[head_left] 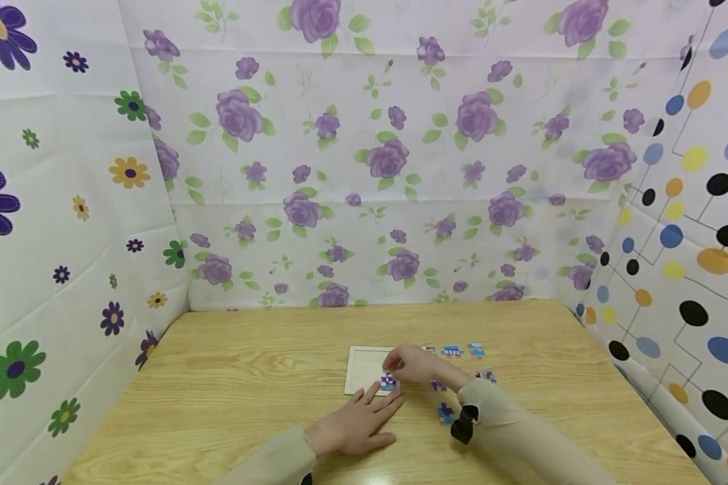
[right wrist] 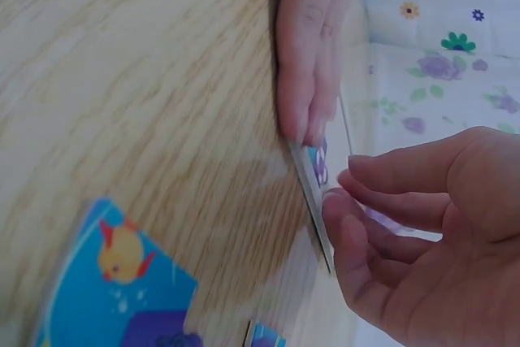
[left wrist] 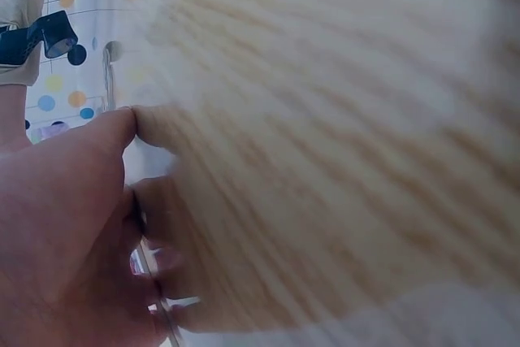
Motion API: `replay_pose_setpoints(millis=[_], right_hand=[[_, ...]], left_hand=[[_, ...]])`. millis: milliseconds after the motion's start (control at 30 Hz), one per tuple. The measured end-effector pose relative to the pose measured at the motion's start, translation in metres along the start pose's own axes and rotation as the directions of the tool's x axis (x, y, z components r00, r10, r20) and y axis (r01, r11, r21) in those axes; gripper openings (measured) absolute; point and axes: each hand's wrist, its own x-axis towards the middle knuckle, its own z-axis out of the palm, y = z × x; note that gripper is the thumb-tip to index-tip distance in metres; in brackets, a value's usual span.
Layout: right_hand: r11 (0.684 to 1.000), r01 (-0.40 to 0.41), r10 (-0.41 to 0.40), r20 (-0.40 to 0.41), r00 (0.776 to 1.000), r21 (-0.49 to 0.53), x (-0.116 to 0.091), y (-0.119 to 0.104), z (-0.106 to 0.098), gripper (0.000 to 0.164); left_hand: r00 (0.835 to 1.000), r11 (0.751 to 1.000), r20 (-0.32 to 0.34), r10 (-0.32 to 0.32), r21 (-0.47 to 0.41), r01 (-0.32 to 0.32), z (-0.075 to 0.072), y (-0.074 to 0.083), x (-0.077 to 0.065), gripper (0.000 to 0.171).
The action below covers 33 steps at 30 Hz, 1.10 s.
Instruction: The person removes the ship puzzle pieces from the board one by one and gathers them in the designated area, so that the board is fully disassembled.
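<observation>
A pale puzzle board lies on the wooden table, with a purple and blue puzzle piece in its near right corner. My left hand lies palm down in front of it, its straight fingertips at the board's near edge. In the right wrist view these left fingers press near the piece. My right hand reaches over the board's right side, thumb and fingertips pinched together at the piece. Those right fingertips partly hide what they hold. The left wrist view shows the left hand against the table.
Several loose puzzle pieces lie right of the board, among them a blue one, one with small windows, a purple one and a near one. A patterned cloth hangs behind the table.
</observation>
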Motion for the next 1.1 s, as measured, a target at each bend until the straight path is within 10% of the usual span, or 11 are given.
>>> replay_pose_setpoints(millis=[1100], right_hand=[[0.988,-0.039,0.055,-0.107,0.993,0.15,-0.006,0.004,-0.003,0.012]], left_hand=[[1.0,1.0,0.013,-0.026,0.009,0.026,0.001,0.003,0.0,0.067]])
